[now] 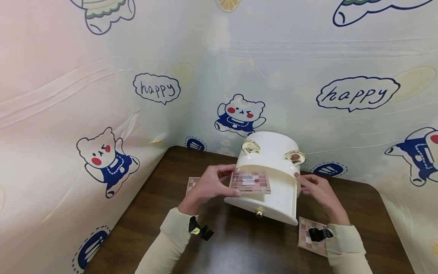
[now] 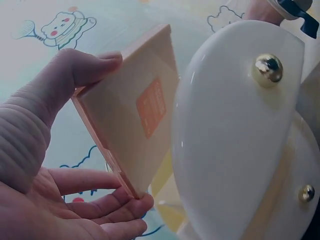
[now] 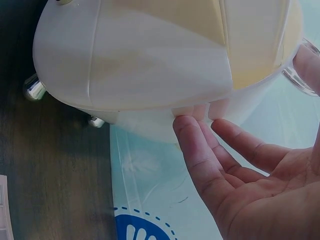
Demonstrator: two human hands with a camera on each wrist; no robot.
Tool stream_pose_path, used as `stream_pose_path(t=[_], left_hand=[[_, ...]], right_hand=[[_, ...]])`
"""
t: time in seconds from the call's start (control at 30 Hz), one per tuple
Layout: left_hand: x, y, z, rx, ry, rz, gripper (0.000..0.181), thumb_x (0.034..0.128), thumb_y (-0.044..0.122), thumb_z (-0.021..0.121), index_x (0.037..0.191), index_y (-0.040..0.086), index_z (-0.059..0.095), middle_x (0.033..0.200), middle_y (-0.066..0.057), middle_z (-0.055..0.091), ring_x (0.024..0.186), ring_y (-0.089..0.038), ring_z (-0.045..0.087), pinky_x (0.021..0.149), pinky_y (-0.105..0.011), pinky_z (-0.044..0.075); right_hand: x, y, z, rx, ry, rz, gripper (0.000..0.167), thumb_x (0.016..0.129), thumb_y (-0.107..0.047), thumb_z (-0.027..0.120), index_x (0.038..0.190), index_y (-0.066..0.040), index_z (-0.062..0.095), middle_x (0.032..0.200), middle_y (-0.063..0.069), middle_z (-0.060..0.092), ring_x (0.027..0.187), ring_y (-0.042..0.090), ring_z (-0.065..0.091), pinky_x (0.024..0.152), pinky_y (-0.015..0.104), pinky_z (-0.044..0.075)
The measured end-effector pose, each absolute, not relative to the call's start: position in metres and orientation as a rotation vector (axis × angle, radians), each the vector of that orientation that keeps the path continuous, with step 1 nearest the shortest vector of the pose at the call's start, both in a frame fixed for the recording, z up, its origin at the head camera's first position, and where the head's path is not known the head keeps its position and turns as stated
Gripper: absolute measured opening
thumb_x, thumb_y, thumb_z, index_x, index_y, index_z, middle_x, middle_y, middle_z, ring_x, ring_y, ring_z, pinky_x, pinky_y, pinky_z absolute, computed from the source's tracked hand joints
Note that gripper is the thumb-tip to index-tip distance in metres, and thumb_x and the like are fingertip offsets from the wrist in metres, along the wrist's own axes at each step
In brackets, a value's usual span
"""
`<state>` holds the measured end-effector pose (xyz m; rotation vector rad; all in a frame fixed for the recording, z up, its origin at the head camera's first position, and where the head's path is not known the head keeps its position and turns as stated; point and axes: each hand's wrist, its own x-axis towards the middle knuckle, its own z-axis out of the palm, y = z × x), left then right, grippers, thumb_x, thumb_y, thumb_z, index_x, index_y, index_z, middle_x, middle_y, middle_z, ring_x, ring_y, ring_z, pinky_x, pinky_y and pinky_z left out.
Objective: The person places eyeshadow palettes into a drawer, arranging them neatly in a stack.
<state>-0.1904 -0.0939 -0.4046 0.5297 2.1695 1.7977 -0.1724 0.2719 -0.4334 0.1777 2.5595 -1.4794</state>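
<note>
A flat pink checkered case (image 1: 249, 182) is pinched by its left edge in the left hand (image 1: 208, 186), above the pulled-out drawer (image 1: 282, 192) of a white rounded box (image 1: 270, 142). In the left wrist view the case (image 2: 130, 110) shows a plain back with an orange label, thumb on one edge and fingertips on the opposite one, beside the white drawer front (image 2: 225, 130). The right hand (image 1: 319, 190) is at the right side of the box. In the right wrist view that hand (image 3: 240, 175) has relaxed fingers, their tips at the box's side.
On the brown table (image 1: 236, 243), one checkered case (image 1: 193, 183) lies partly behind the left hand, another (image 1: 308, 236) under the right wrist. Two gold-rimmed round pieces (image 1: 251, 147) stick out from the box's upper part. Printed cloth (image 1: 191, 49) hangs behind the table.
</note>
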Motion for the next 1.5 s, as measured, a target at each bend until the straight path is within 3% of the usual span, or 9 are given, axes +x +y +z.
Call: stream_pose_path(t=[0.23, 0.33, 0.53, 0.8, 0.9, 1.13, 1.33, 1.5], left_hand=[[-0.191, -0.076, -0.398, 0.486, 2.213, 1.734, 0.078, 0.0702, 0.020, 0.093, 0.139, 0.005, 0.059, 0.136, -0.008, 0.060, 0.116, -0.026, 0.058, 0.105, -0.040, 0.046], [-0.192, -0.068, -0.398, 0.492, 2.205, 1.719, 0.076, 0.0706, 0.020, 0.093, 0.137, 0.003, 0.060, 0.128, -0.008, 0.064, 0.109, -0.027, 0.059, 0.102, -0.044, 0.048], [-0.193, -0.057, -0.398, 0.494, 2.265, 1.655, 0.075, 0.0694, 0.025, 0.094, 0.135, 0.005, 0.063, 0.122, -0.003, 0.066, 0.115, -0.025, 0.056, 0.109, -0.045, 0.040], [-0.193, -0.044, -0.397, 0.444, 2.381, 1.498, 0.080, 0.0673, 0.035, 0.094, 0.135, 0.007, 0.063, 0.115, 0.000, 0.064, 0.110, -0.025, 0.054, 0.090, -0.038, 0.049], [-0.191, -0.039, -0.399, 0.459, 2.434, 1.443, 0.080, 0.0679, 0.036, 0.093, 0.136, 0.007, 0.062, 0.116, 0.000, 0.063, 0.110, -0.025, 0.054, 0.090, -0.037, 0.049], [-0.193, -0.032, -0.405, 0.533, 2.484, 1.411, 0.065, 0.0692, 0.035, 0.092, 0.122, 0.007, 0.066, 0.109, -0.001, 0.065, 0.109, -0.028, 0.054, 0.089, -0.040, 0.047], [-0.194, -0.031, -0.406, 0.520, 2.446, 1.429, 0.079, 0.0688, 0.027, 0.093, 0.137, 0.005, 0.060, 0.126, -0.005, 0.064, 0.116, -0.027, 0.053, 0.104, -0.044, 0.043], [-0.195, -0.032, -0.409, 0.503, 2.418, 1.457, 0.088, 0.0694, 0.027, 0.094, 0.144, 0.005, 0.054, 0.137, -0.008, 0.060, 0.119, -0.026, 0.052, 0.108, -0.046, 0.040]], right_hand=[[-0.171, 0.271, -0.432, 0.184, 2.564, -1.467, 0.082, 0.097, -0.062, 0.052, 0.139, 0.009, 0.048, 0.136, 0.030, 0.052, 0.108, 0.035, 0.065, 0.090, 0.043, 0.055], [-0.171, 0.271, -0.433, 0.192, 2.559, -1.473, 0.083, 0.097, -0.062, 0.053, 0.139, 0.009, 0.048, 0.136, 0.030, 0.052, 0.108, 0.034, 0.065, 0.090, 0.042, 0.055], [-0.172, 0.270, -0.433, 0.195, 2.568, -1.481, 0.083, 0.096, -0.063, 0.053, 0.139, 0.009, 0.049, 0.136, 0.029, 0.052, 0.108, 0.033, 0.065, 0.089, 0.040, 0.055], [-0.171, 0.270, -0.434, 0.190, 2.568, -1.484, 0.082, 0.096, -0.062, 0.054, 0.139, 0.008, 0.049, 0.136, 0.029, 0.053, 0.108, 0.034, 0.065, 0.092, 0.044, 0.054], [-0.171, 0.270, -0.435, 0.194, 2.571, -1.481, 0.082, 0.096, -0.063, 0.054, 0.139, 0.008, 0.049, 0.135, 0.028, 0.054, 0.107, 0.034, 0.065, 0.094, 0.047, 0.052], [-0.171, 0.270, -0.437, 0.182, 2.580, -1.479, 0.080, 0.097, -0.061, 0.053, 0.138, 0.008, 0.050, 0.134, 0.029, 0.054, 0.106, 0.033, 0.066, 0.092, 0.045, 0.053], [-0.171, 0.270, -0.437, 0.202, 2.572, -1.485, 0.083, 0.096, -0.063, 0.053, 0.139, 0.008, 0.049, 0.135, 0.028, 0.054, 0.107, 0.033, 0.065, 0.091, 0.041, 0.054], [-0.171, 0.271, -0.438, 0.194, 2.567, -1.505, 0.084, 0.096, -0.062, 0.053, 0.140, 0.009, 0.047, 0.135, 0.028, 0.054, 0.107, 0.033, 0.065, 0.086, 0.034, 0.056]])
